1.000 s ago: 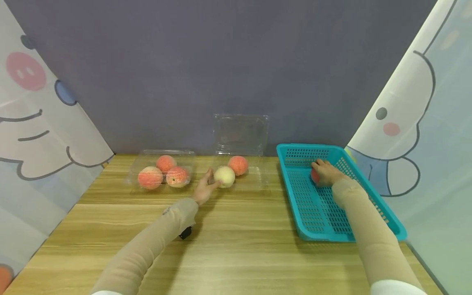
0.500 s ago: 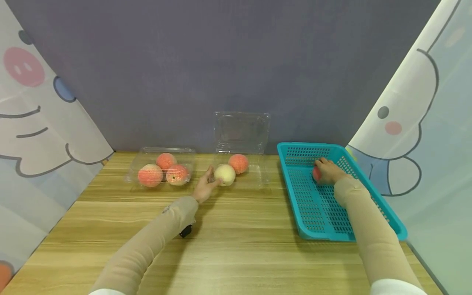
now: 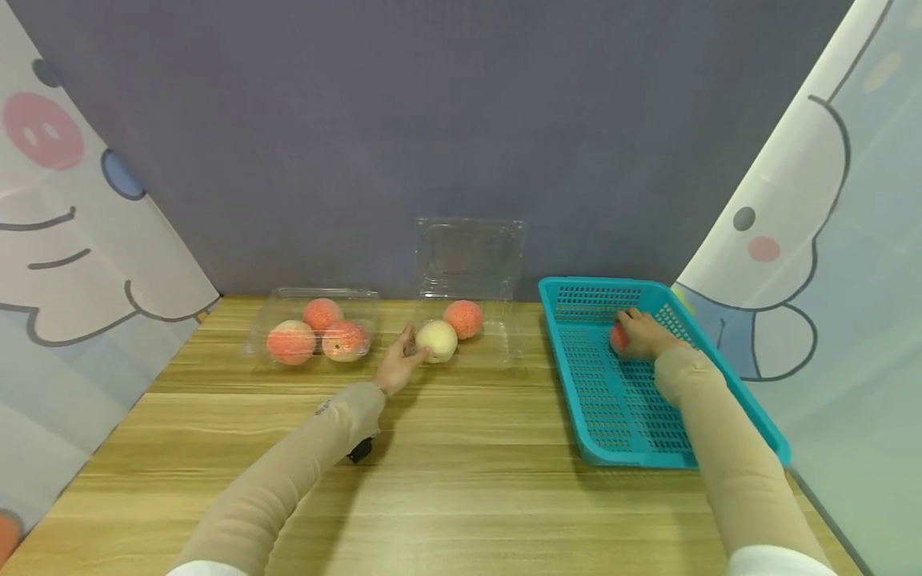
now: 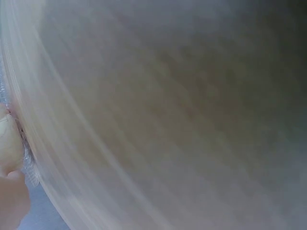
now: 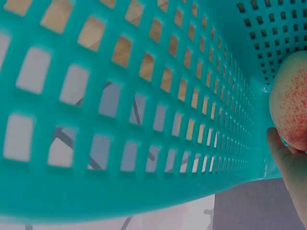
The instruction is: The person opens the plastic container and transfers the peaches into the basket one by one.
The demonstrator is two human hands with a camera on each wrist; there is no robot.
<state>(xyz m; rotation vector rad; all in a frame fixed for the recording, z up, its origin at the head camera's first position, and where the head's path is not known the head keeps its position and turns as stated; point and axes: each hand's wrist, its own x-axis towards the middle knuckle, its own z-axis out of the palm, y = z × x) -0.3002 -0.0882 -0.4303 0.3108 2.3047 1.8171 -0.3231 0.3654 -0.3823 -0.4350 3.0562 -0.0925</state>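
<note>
My left hand (image 3: 398,366) holds a pale yellow peach (image 3: 438,342) from its left side, the thumb across its lower front; most of the other fingers are hidden. This peach lies in an opened clear plastic clamshell box (image 3: 497,348) beside a red peach (image 3: 463,319). In the left wrist view only part of the pale peach (image 4: 10,143) shows at the left edge. My right hand (image 3: 641,334) grips another red peach (image 3: 619,338) inside the turquoise basket (image 3: 585,416). The right wrist view shows that peach (image 5: 293,103) against the basket's far end, thumb at its underside.
A second clear box (image 3: 274,310), lid down, stands at the left with three red-and-cream peaches (image 3: 291,343). The boxes and basket stand on a wooden table (image 3: 446,480). A grey wall (image 3: 446,136) rises behind, with cartoon-printed sheets (image 3: 778,304) at both sides.
The right hand shifts very slightly to the right with its peach inside the basket. The left hand stays at the pale peach. The head view tilts a little.
</note>
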